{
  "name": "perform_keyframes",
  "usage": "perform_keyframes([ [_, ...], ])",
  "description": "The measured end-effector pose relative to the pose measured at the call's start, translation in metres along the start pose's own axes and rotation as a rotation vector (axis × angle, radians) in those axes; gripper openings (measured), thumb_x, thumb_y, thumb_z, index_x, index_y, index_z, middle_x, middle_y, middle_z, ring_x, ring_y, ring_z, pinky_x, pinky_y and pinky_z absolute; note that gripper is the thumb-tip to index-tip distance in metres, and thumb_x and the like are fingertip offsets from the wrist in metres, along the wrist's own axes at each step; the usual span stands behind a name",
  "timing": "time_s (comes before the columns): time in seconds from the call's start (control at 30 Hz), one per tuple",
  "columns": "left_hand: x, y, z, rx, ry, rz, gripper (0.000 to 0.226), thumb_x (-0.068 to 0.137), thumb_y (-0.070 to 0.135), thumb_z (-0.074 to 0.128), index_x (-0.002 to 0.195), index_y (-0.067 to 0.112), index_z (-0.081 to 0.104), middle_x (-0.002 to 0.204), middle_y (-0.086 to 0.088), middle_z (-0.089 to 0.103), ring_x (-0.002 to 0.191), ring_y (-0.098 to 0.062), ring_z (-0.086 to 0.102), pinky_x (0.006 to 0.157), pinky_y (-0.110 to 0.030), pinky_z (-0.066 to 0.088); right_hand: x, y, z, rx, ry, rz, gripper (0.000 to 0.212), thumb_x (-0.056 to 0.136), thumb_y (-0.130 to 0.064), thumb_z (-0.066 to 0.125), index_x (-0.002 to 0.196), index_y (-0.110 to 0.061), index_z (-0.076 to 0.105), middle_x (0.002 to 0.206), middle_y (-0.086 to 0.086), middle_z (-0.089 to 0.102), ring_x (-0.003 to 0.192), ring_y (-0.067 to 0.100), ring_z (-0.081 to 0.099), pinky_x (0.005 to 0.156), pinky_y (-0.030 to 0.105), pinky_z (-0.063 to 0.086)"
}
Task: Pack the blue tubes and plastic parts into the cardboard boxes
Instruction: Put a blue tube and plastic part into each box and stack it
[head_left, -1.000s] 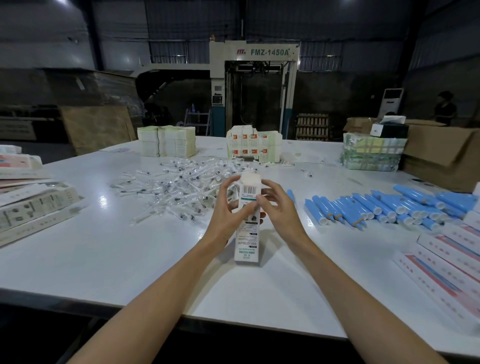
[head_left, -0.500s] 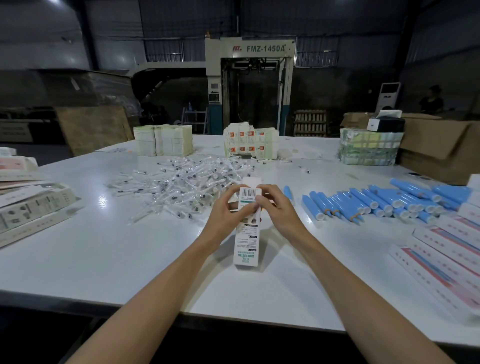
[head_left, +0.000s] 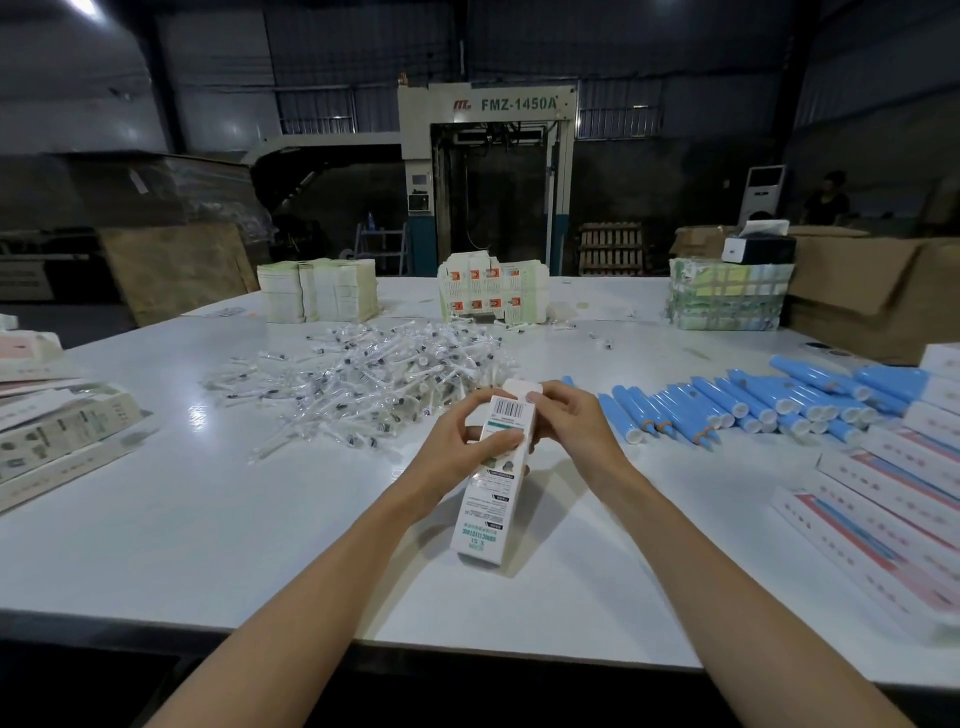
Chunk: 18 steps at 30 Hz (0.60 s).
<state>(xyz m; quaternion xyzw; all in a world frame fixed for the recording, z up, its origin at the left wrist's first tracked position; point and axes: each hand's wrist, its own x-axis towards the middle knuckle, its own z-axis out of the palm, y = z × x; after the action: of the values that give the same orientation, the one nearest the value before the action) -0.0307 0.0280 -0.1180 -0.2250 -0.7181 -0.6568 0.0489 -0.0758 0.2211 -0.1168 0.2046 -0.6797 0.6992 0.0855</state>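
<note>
A slim white carton (head_left: 493, 493) with a barcode near its top stands tilted on the white table (head_left: 208, 519), its lower end on the surface. My left hand (head_left: 457, 441) grips its upper left side. My right hand (head_left: 571, 426) holds the upper right side, fingertips at the end flap (head_left: 522, 387), which still stands up a little. Several blue tubes (head_left: 727, 405) with white caps lie in a row to the right. A heap of clear plastic parts (head_left: 374, 374) lies behind the carton. What is inside the carton is hidden.
Finished cartons (head_left: 893, 509) lie in rows at the right edge. Flat carton blanks (head_left: 57, 431) are stacked at the left. Stacks of leaflets (head_left: 322, 291), printed blanks (head_left: 493, 291) and a bundle (head_left: 727, 296) stand at the back. A brown cardboard box (head_left: 872, 291) sits far right.
The carton's top has tipped away and lower, and the end flap has been folded down from upright toward the opening. Both hands stayed on the carton's upper end.
</note>
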Motion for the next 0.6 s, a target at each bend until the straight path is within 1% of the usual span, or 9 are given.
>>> perform_keyframes([
  [0.07,-0.002,0.001,-0.001,-0.024,-0.018,0.002,0.044,0.097,0.026,0.081,0.136,0.032,0.060,0.109,-0.010,0.082,0.095,-0.028,0.081,0.075,-0.030,0.062,-0.002,-0.003,0.000,-0.041,-0.006,-0.079,0.019,0.104,-0.025,0.062,0.103,-0.012,0.075,0.089,0.016,0.076,0.072,0.027,0.068,0.064,0.035,0.057],
  [0.17,-0.002,0.001,-0.002,-0.033,-0.023,0.000,0.051,0.096,0.030,0.083,0.138,0.038,0.055,0.111,-0.009,0.082,0.099,-0.029,0.081,0.076,-0.030,0.063,-0.004,-0.010,-0.001,-0.092,-0.052,-0.181,0.019,0.107,-0.022,0.059,0.112,-0.019,0.078,0.090,0.013,0.076,0.073,0.024,0.067,0.067,0.034,0.058],
  [0.27,-0.001,0.000,-0.002,-0.014,0.007,-0.015,0.052,0.094,0.035,0.084,0.133,0.042,0.051,0.110,-0.007,0.082,0.098,-0.029,0.081,0.077,-0.036,0.065,-0.005,-0.017,-0.004,-0.159,-0.111,-0.208,0.026,0.109,-0.015,0.053,0.121,-0.022,0.075,0.093,0.011,0.076,0.075,0.025,0.068,0.074,0.038,0.060],
  [0.33,0.000,0.000,-0.003,0.001,0.034,-0.012,0.051,0.092,0.038,0.085,0.131,0.045,0.051,0.110,-0.005,0.082,0.098,-0.029,0.080,0.077,-0.039,0.065,-0.008,-0.021,-0.004,-0.180,-0.149,-0.207,0.031,0.111,-0.014,0.049,0.125,-0.029,0.072,0.098,0.007,0.078,0.080,0.026,0.070,0.078,0.038,0.061],
  [0.4,0.000,0.000,-0.004,0.017,0.043,-0.008,0.054,0.090,0.042,0.085,0.132,0.046,0.051,0.111,-0.005,0.082,0.101,-0.029,0.079,0.082,-0.046,0.065,-0.013,-0.027,0.001,-0.160,-0.170,-0.203,0.036,0.110,-0.020,0.047,0.123,-0.040,0.073,0.104,0.004,0.078,0.089,0.027,0.072,0.077,0.033,0.061],
  [0.43,0.000,0.000,-0.003,0.019,0.033,-0.008,0.055,0.090,0.042,0.085,0.133,0.045,0.050,0.112,-0.006,0.082,0.104,-0.030,0.079,0.087,-0.051,0.065,-0.014,-0.030,0.002,-0.143,-0.164,-0.200,0.033,0.108,-0.027,0.049,0.120,-0.042,0.075,0.105,0.003,0.078,0.091,0.026,0.073,0.076,0.031,0.060],
  [0.47,0.000,0.000,-0.003,0.016,0.020,-0.011,0.056,0.091,0.041,0.085,0.134,0.044,0.050,0.112,-0.007,0.082,0.105,-0.032,0.079,0.090,-0.056,0.064,-0.015,-0.032,0.004,-0.127,-0.147,-0.192,0.029,0.107,-0.036,0.050,0.117,-0.038,0.077,0.104,0.003,0.078,0.092,0.025,0.074,0.074,0.030,0.060],
  [0.53,0.001,0.001,-0.003,0.009,0.001,-0.019,0.057,0.092,0.038,0.085,0.136,0.042,0.049,0.112,-0.009,0.082,0.105,-0.034,0.079,0.092,-0.058,0.063,-0.014,-0.032,0.006,-0.100,-0.093,-0.151,0.042,0.107,-0.049,0.049,0.113,-0.021,0.079,0.099,0.006,0.079,0.090,0.024,0.076,0.074,0.029,0.059],
  [0.6,0.001,0.001,-0.003,0.007,-0.019,-0.021,0.057,0.093,0.035,0.085,0.136,0.041,0.049,0.112,-0.010,0.082,0.104,-0.034,0.079,0.089,-0.055,0.065,-0.012,-0.030,0.007,-0.084,-0.029,-0.116,0.047,0.107,-0.051,0.051,0.108,-0.015,0.080,0.095,0.007,0.080,0.089,0.024,0.077,0.075,0.027,0.059],
])
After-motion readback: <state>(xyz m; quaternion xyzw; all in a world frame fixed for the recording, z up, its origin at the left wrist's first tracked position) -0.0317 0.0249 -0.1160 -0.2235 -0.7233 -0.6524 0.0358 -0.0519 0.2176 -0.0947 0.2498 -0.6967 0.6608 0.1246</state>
